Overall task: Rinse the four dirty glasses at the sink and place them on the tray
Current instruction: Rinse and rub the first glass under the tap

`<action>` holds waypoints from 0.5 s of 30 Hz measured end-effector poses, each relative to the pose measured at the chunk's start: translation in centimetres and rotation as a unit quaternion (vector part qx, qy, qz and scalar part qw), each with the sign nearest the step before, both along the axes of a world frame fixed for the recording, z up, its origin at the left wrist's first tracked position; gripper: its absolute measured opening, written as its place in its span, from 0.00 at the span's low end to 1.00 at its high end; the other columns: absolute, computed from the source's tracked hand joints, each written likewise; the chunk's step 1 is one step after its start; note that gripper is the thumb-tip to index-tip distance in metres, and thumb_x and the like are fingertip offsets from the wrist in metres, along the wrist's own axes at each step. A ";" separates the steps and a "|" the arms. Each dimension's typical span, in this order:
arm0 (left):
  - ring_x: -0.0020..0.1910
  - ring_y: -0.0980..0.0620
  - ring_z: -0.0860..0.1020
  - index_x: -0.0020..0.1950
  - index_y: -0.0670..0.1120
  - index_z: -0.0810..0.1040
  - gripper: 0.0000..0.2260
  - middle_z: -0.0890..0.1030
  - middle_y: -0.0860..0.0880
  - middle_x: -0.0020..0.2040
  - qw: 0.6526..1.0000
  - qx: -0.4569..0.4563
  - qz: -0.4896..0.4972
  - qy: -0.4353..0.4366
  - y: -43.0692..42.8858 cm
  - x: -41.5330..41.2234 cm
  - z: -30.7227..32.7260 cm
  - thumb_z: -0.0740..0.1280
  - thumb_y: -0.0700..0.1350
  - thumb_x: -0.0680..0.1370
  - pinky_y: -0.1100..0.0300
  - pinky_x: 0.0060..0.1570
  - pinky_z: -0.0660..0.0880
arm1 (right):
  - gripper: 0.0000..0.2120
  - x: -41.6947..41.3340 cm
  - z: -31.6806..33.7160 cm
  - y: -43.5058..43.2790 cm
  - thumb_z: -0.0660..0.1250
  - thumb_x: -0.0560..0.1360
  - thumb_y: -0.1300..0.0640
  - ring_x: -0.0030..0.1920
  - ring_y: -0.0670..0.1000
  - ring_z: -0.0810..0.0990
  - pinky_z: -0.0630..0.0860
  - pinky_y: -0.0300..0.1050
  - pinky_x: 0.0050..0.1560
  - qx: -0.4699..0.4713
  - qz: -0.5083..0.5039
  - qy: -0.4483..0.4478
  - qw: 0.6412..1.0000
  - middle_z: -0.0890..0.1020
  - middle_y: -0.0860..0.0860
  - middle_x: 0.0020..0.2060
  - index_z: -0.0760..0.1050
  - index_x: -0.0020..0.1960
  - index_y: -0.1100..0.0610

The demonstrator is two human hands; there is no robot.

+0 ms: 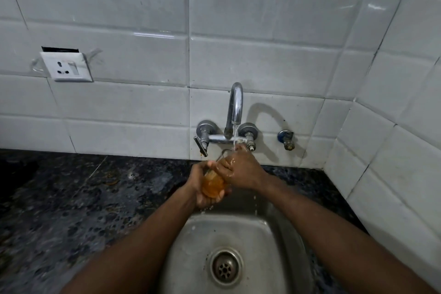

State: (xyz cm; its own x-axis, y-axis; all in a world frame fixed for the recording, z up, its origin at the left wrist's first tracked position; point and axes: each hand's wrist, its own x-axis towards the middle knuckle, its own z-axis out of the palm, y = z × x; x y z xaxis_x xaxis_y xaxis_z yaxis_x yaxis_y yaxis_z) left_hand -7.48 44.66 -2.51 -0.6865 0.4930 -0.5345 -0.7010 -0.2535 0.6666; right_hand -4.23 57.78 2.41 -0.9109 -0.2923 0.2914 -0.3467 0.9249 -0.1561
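Note:
A clear glass (213, 182) with orange-brown liquid in its lower part is held tilted above the steel sink (191, 243). My left hand (202, 186) cups its base from the left and below. My right hand (238, 169) wraps over its upper part and rim, under the stream of water falling from the chrome tap (235, 107). Water drips from my hands into the basin. The tray and the other glasses are out of view.
The drain (225, 267) lies in the sink's middle. A dark speckled stone counter (71, 198) with wet orange stains stretches left. White tiled walls stand behind and to the right, with a wall socket (66, 67) at left and a small valve (287, 139) right of the tap.

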 end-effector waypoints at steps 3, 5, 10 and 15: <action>0.50 0.35 0.80 0.60 0.39 0.75 0.28 0.80 0.34 0.54 0.999 -0.008 0.054 -0.003 0.3 0.0 -0.8 0.57 0.63 0.80 0.45 0.44 0.81 | 0.25 -0.6 1.7 0.2 0.53 0.81 0.42 0.48 0.52 0.80 0.56 0.51 0.69 0.131 0.043 0.047 0.989 0.84 0.53 0.38 0.83 0.43 0.54; 0.51 0.36 0.79 0.60 0.40 0.75 0.28 0.79 0.34 0.56 0.997 0.004 0.071 0.003 0.6 0.4 -0.9 0.56 0.64 0.80 0.44 0.46 0.80 | 0.25 -0.8 1.8 0.6 0.54 0.81 0.43 0.47 0.52 0.80 0.57 0.50 0.67 0.059 0.022 0.033 0.997 0.84 0.53 0.38 0.81 0.39 0.56; 0.43 0.43 0.81 0.55 0.42 0.81 0.18 0.84 0.40 0.49 0.960 -0.138 0.185 0.157 1.9 1.7 0.7 0.62 0.56 0.79 0.57 0.31 0.75 | 0.12 0.6 -0.8 -0.9 0.72 0.73 0.46 0.29 0.43 0.80 0.74 0.37 0.35 -0.419 -0.184 -0.040 0.888 0.82 0.49 0.30 0.78 0.36 0.52; 0.42 0.51 0.76 0.49 0.46 0.82 0.12 0.83 0.49 0.45 0.759 -0.454 0.239 0.401 1.6 2.3 2.2 0.65 0.52 0.77 0.59 0.43 0.69 | 0.17 0.5 -2.4 -2.3 0.73 0.71 0.44 0.40 0.51 0.83 0.80 0.45 0.39 -0.643 -0.296 -0.161 0.688 0.85 0.54 0.40 0.81 0.49 0.58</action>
State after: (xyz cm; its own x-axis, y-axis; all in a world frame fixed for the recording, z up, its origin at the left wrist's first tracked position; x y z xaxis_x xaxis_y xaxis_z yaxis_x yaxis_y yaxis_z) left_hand -5.22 46.25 -0.27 -0.9552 -0.2350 0.1798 0.0508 0.4681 0.8822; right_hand -3.74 55.51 -0.01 -0.8376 0.4681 -0.2817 0.2747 -0.0847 -0.9578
